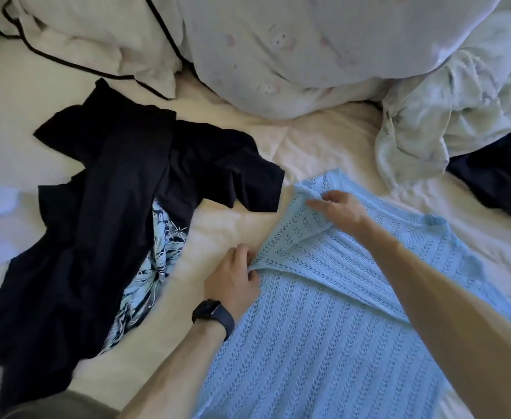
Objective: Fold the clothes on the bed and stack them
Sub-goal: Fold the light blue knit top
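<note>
**Folding day: soft stuff, gentle grip**

Head cam: cream quilted bed (308,146), with a duvet (278,40) beyond the black clothes heap (112,207). The blue knit sweater (339,313) lies flat just right of that heap. The left hand (233,276) pinches the sleeve's fold edge and the right hand (339,210) pinches its far end. It looks light, floppy and stretchy, so I'd hold edges and seams, not the holes.

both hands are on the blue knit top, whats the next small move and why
Probably draw the side flap across the blue knit top and lay it flat. The right hand pinches its upper corner and the left hand pinches the fold lower down; the flap lies only partly over the body.
</note>
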Motion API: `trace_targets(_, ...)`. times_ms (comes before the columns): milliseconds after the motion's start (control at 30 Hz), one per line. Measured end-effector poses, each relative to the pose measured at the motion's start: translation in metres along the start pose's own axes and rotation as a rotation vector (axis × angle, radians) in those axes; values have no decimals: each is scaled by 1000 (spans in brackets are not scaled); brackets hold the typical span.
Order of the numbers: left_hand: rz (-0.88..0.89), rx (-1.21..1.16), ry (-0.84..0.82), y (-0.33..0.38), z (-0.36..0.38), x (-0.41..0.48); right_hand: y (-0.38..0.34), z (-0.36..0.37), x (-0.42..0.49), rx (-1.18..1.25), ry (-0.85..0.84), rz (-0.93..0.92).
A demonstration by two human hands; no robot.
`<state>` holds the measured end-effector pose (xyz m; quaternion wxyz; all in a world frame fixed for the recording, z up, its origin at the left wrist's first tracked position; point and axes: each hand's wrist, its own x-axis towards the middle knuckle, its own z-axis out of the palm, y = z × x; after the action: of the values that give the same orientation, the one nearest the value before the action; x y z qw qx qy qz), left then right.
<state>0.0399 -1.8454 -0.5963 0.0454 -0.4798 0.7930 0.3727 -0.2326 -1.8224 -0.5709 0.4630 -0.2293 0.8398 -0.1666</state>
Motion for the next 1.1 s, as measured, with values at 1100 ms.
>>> trace_targets(1100, 287, 370, 102, 23, -7, 13, -45, 29, 48, -244, 177, -118)
